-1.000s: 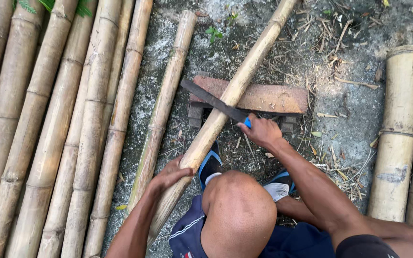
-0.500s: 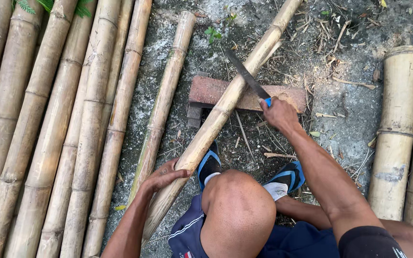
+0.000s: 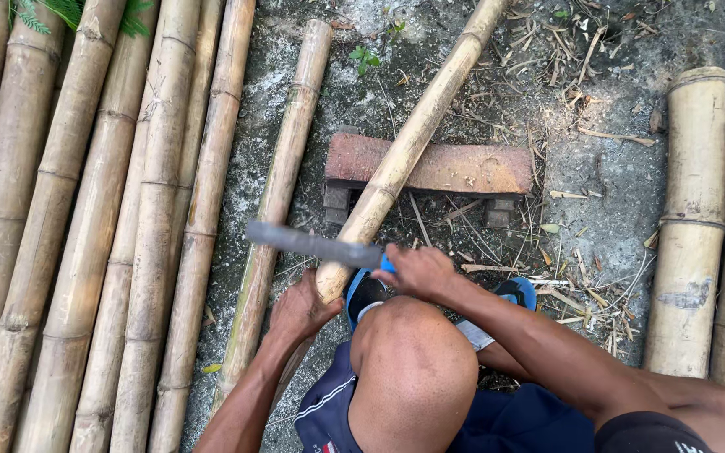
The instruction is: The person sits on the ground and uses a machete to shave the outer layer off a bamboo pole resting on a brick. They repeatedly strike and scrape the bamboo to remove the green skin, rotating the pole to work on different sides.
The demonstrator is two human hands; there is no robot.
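Note:
A long bamboo pole (image 3: 417,130) lies slanted across a reddish brick (image 3: 463,168) on the ground. My left hand (image 3: 299,310) grips the pole's near end, just left of my bare knee (image 3: 413,369). My right hand (image 3: 417,270) is closed on the blue handle of a machete (image 3: 312,243). Its grey blade points left and lies across the pole's near end, just above my left hand.
Several bamboo poles (image 3: 94,218) lie side by side at the left, one more (image 3: 283,176) beside the slanted pole. Thick bamboo sections (image 3: 690,218) stand along the right edge. Chips and dry leaves litter the dirt. Blue sandals (image 3: 518,289) are under my feet.
My right hand swung the machete from above the brick down and left, so the blade now lies across the pole's near end. The view has moved closer. My left hand stays on the pole.

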